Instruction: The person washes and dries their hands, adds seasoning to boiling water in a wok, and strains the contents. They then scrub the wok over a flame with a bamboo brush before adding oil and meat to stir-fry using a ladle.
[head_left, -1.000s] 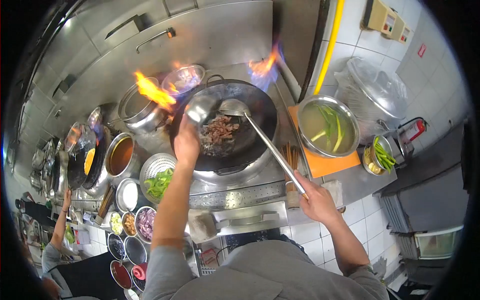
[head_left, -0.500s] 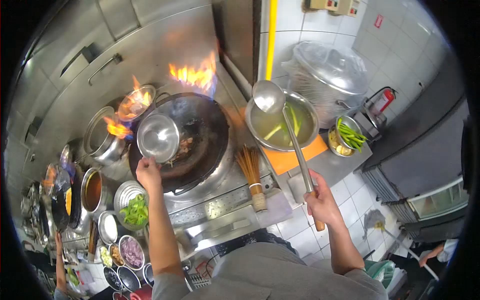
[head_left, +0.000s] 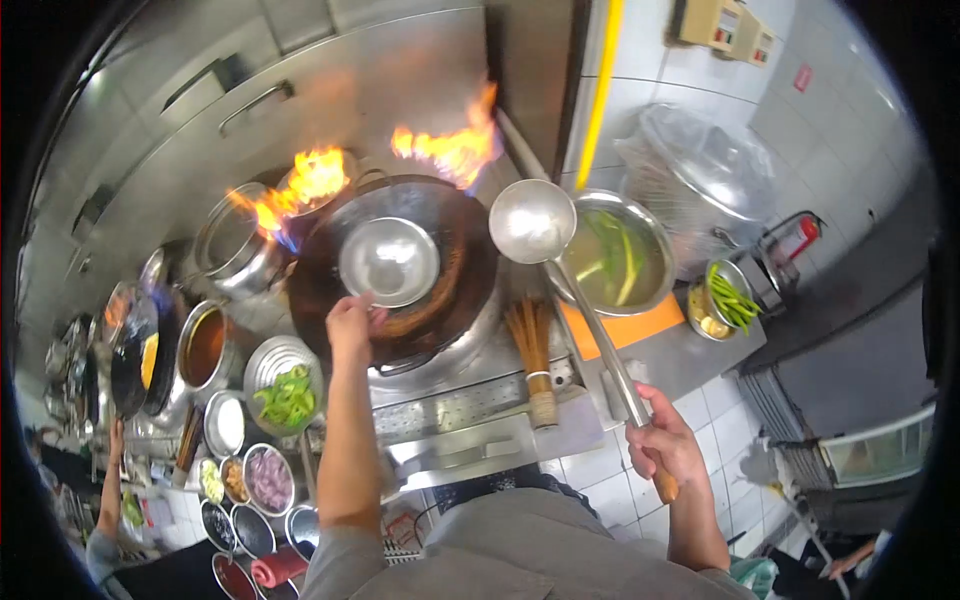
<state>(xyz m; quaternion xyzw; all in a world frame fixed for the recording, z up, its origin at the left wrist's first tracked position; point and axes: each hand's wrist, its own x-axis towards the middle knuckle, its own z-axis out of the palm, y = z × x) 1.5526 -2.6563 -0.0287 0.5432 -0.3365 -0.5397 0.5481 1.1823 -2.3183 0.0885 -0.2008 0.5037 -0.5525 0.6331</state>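
Note:
My left hand (head_left: pixel 352 325) grips the near rim of a shiny metal bowl (head_left: pixel 389 262), which is over the large dark wok (head_left: pixel 465 225) and hides part of its inside. My right hand (head_left: pixel 668 448) is closed around the wooden handle of a long ladle (head_left: pixel 532 222). The ladle's round head is between the wok and a metal pot (head_left: pixel 662 250) of cloudy liquid with green stalks in it. Flames (head_left: pixel 450 147) rise behind the wok's far rim.
A bamboo brush (head_left: pixel 535 365) stands at the stove's right front. Left are a strainer of green peppers (head_left: pixel 285 395), a pot of brown sauce (head_left: pixel 205 345) and a bowl of chopped onion (head_left: pixel 268 478). Another person's arm (head_left: pixel 112 480) reaches to a pan at far left. More flames (head_left: pixel 300 185) burn behind-left.
The bowl has moved right and nearer the wok's middle, covering the food seen there before. The ladle head has lowered toward the wok. The whole view has shifted.

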